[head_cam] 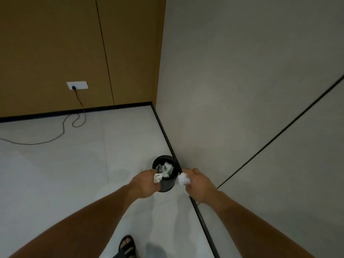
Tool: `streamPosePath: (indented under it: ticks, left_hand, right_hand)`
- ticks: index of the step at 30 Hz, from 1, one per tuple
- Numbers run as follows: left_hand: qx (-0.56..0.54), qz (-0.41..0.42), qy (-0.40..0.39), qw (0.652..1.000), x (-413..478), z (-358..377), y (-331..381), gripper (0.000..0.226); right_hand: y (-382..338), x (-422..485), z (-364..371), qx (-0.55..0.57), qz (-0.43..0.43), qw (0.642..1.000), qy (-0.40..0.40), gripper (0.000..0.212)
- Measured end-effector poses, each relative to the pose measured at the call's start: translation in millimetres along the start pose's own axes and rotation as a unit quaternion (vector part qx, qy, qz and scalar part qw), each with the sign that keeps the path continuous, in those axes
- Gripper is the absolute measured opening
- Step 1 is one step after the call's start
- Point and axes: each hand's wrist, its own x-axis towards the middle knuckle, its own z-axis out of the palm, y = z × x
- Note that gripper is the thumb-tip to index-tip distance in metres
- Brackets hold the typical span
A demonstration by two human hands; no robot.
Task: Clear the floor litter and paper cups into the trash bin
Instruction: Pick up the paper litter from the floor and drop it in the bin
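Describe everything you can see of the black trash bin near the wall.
The trash bin is a matte black cylinder, open-topped, standing upright on the pale floor beside the wall's dark baseboard. Crumpled pale paper lies inside. The left hand, holding white paper, overlaps its near rim; the right hand holds another piece beside it. Contact with the bin cannot be judged.

Office-like room, panelled walls (55, 43), tiled floor (74, 164)

Matt black trash bin (166, 180), crumpled white paper (184, 179) in right hand (199, 185), smooth pale glossy floor tiles (74, 174), matt tan wood-look wall panel (55, 43)
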Motion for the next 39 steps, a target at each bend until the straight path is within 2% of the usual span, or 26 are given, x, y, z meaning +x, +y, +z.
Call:
streamPosePath:
  ticks: [7, 12, 16, 21, 26, 29, 32, 35, 39]
  left_hand:
    - [0.043, -0.014, -0.048, 0.998, 147, -24, 15, 0.050]
    - [0.038, -0.053, -0.044, 0.997, 257, -2, 1, 0.042]
    - [0.039, -0.076, -0.046, 0.995, 348, 50, -36, 0.041]
    - [0.048, -0.049, -0.034, 0.997, 438, 112, -95, 0.042]
    - [0.145, 0.039, -0.021, 0.988, 533, 175, -175, 0.045]
    - [0.250, 0.078, -0.077, 0.962, 564, 206, -216, 0.073]
    - [0.276, 0.074, -0.146, 0.947, 576, 225, -246, 0.101]
    - [0.271, 0.071, -0.165, 0.946, 571, 227, -255, 0.102]
    - [0.242, 0.042, -0.151, 0.957, 553, 195, -232, 0.098]
  right_hand:
    - [32, 134, -30, 0.016, 0.027, 0.999, 0.020, 0.056]
    - [84, 240, 3, 0.057, 0.036, 0.998, 0.010, 0.058]
    - [136, 314, 59, 0.079, 0.063, 0.995, 0.017, 0.057]
    - [176, 378, 138, 0.045, 0.085, 0.995, 0.015, 0.060]
    - [206, 463, 233, 0.031, 0.117, 0.992, 0.020, 0.062]
    - [216, 503, 284, 0.027, 0.145, 0.989, 0.013, 0.066]
    - [222, 525, 320, -0.003, 0.165, 0.986, -0.019, 0.075]
    - [221, 522, 329, -0.045, 0.169, 0.984, -0.042, 0.082]
    - [206, 493, 296, -0.072, 0.156, 0.983, -0.058, 0.071]
